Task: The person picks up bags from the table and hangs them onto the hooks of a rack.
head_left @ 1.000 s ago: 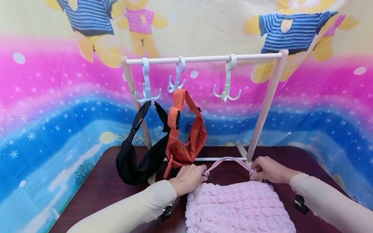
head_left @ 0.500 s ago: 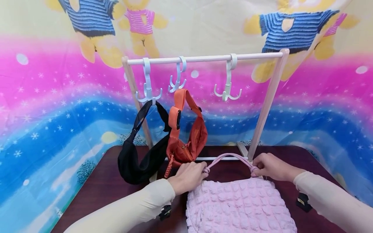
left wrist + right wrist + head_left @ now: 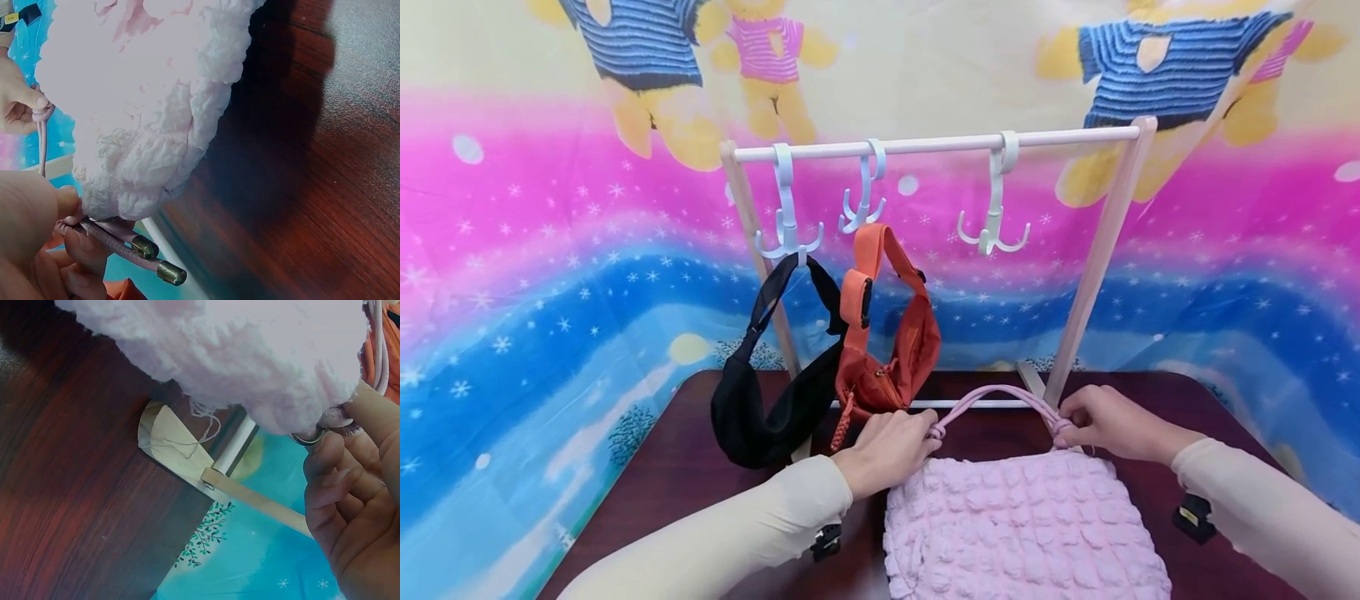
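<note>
A puffy pink quilted bag (image 3: pixel 1026 525) hangs between both hands, with its looped cord handle (image 3: pixel 996 389) arching up between them. My left hand (image 3: pixel 889 450) pinches the handle's left knot at the bag's top corner. In the left wrist view, two cord ends with metal tips (image 3: pixel 170 272) stick out below those fingers. At the opposite corner, my right hand (image 3: pixel 1108 423) grips the handle near its right knot. A metal ring (image 3: pixel 307 437) shows beside the right fingertips in the right wrist view, where loose threads (image 3: pixel 200 428) dangle from the bag.
Behind the bag stands a wooden rack with a white rail (image 3: pixel 940 144). A black bag (image 3: pixel 748 417) hangs from the left hook (image 3: pixel 786 225), an orange bag (image 3: pixel 880 375) from the middle hook (image 3: pixel 865 196). The right hook (image 3: pixel 995 208) bears nothing. All stands on a dark wooden table (image 3: pixel 670 475).
Both hands have raised the pink bag slightly and moved it a little toward the rack, keeping their hold. The head view has shifted slightly.
</note>
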Demonstrator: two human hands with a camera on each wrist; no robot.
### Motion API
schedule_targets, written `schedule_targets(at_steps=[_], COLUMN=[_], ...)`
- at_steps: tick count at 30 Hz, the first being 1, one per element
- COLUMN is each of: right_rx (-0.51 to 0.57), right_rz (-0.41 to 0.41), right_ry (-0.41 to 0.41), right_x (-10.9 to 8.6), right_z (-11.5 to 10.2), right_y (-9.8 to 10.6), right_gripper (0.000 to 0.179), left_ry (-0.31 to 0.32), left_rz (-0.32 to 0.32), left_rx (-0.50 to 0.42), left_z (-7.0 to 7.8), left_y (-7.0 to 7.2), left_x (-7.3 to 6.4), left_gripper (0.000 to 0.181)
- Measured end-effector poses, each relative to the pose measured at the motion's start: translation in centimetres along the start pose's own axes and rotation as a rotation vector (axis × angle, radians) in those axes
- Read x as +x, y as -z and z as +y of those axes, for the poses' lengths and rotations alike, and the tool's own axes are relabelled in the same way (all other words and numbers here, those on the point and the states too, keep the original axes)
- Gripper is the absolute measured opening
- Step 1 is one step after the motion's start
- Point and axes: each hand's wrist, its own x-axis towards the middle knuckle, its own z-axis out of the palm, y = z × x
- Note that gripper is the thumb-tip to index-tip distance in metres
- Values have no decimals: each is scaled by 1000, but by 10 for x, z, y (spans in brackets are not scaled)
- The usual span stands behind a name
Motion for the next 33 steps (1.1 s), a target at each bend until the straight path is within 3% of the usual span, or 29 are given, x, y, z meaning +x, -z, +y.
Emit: schedule_targets(at_steps=[16,33], right_rx=[-29,-10], right_rz=[42,50], right_ry=[-43,-79], right_x=[-3,-2], right_z=[-10,-17], right_y=[7,12], right_gripper=[8,10], left_ry=[7,15], left_rz=[20,29], left_rx=[-2,-12], left_z=[3,0], left_y=[13,20], left_x=[-4,-4], left_gripper=[17,17])
